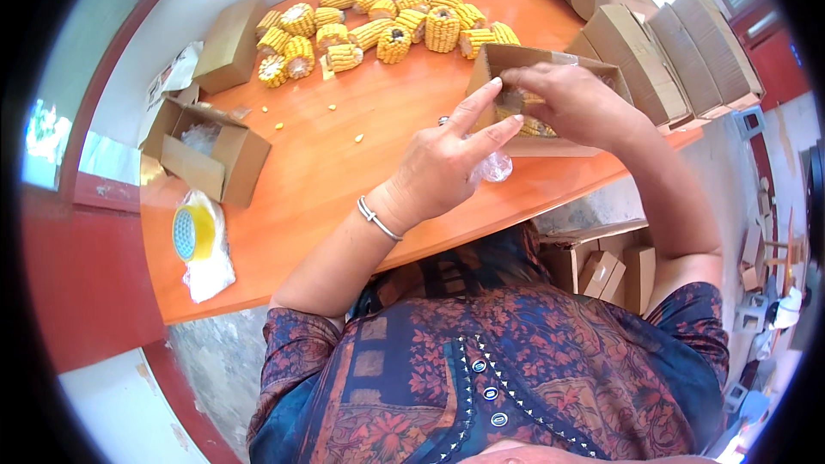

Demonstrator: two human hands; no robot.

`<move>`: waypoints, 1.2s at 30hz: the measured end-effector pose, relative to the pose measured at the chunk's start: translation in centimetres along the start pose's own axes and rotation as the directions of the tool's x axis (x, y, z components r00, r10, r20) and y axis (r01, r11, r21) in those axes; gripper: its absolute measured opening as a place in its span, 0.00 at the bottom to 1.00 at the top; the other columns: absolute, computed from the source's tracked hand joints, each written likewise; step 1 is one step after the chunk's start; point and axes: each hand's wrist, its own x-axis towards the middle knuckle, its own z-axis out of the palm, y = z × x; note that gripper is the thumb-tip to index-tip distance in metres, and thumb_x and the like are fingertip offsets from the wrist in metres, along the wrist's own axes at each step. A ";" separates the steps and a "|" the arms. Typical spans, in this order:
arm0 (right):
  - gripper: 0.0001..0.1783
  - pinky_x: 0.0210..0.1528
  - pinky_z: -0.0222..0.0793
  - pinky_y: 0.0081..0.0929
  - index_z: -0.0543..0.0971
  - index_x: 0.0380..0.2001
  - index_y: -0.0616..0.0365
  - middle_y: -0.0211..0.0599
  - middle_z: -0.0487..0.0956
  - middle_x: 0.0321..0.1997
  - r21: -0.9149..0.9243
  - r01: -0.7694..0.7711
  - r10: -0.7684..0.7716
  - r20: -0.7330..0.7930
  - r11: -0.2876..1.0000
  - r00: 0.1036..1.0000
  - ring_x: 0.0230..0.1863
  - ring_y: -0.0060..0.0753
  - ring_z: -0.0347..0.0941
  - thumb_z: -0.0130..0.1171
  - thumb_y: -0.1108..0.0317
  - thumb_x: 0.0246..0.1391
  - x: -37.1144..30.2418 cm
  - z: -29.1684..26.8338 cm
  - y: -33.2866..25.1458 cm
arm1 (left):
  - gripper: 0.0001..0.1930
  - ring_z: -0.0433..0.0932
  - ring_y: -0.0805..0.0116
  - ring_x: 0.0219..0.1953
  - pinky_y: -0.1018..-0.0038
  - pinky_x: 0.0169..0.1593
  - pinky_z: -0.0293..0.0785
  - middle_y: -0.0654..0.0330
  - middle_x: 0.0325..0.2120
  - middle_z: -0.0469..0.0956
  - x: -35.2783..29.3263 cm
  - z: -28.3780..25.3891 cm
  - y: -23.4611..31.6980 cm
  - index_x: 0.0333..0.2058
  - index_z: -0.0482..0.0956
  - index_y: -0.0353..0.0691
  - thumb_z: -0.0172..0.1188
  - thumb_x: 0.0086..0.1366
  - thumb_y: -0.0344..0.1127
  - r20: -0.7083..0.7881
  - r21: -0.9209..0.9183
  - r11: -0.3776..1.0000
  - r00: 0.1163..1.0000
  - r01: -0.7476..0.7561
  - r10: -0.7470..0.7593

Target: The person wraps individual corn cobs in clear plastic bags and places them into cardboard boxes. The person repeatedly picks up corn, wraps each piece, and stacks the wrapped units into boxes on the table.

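Observation:
My left hand (pixel 440 163) is palm down beside the near left corner of an open cardboard box (pixel 550 148). Two of its fingers stretch toward the box, while a ringed finger is curled. Crumpled clear plastic (pixel 494 167) shows under the hand and appears held on the thumb side. Over the box opening, my right hand (pixel 580 103) has its fingers apart, with no object visible in them. Its fingertips come close to those of my left hand. Inside the box, yellow corn pieces (pixel 536 127) in clear plastic partly show; the hands hide the rest.
Cut corn cobs (pixel 369 33) lie across the far side of the orange table (pixel 326 172). An open box (pixel 206 150) with plastic in it and a tape roll (pixel 191 232) are at left. Cardboard boxes (pixel 696 56) stand at right; another open carton (pixel 563 262) sits below the table edge.

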 end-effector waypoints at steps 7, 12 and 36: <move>0.09 0.30 0.72 0.26 0.75 0.38 0.60 0.39 0.76 0.32 0.393 0.114 0.109 -0.503 0.913 0.858 0.29 0.31 0.75 0.59 0.74 0.51 1.5 1.7 -9.4 | 0.12 0.79 0.70 0.30 0.78 0.31 0.74 0.53 0.34 0.79 -2.2 -4.0 -3.8 0.43 0.78 0.37 0.59 0.60 0.28 -0.022 -0.509 0.786 0.907 0.352 -0.420; 0.13 0.28 0.72 0.22 0.73 0.38 0.62 0.35 0.76 0.32 0.890 -0.030 0.240 -0.091 0.456 0.966 0.31 0.22 0.73 0.62 0.70 0.50 7.4 9.8 -12.0 | 0.07 0.75 0.75 0.23 0.78 0.25 0.72 0.61 0.23 0.76 -5.9 -7.1 -8.4 0.39 0.77 0.36 0.55 0.65 0.32 0.006 -0.846 0.296 0.564 0.443 -0.826; 0.08 0.27 0.70 0.18 0.72 0.34 0.58 0.30 0.76 0.25 0.997 -0.066 0.270 0.073 -0.034 0.960 0.25 0.19 0.72 0.54 0.64 0.61 15.8 15.8 -11.0 | 0.10 0.69 0.76 0.15 0.81 0.15 0.64 0.60 0.24 0.76 -9.0 -9.5 -11.7 0.38 0.74 0.34 0.59 0.62 0.34 0.092 -0.870 0.197 0.542 0.452 -0.835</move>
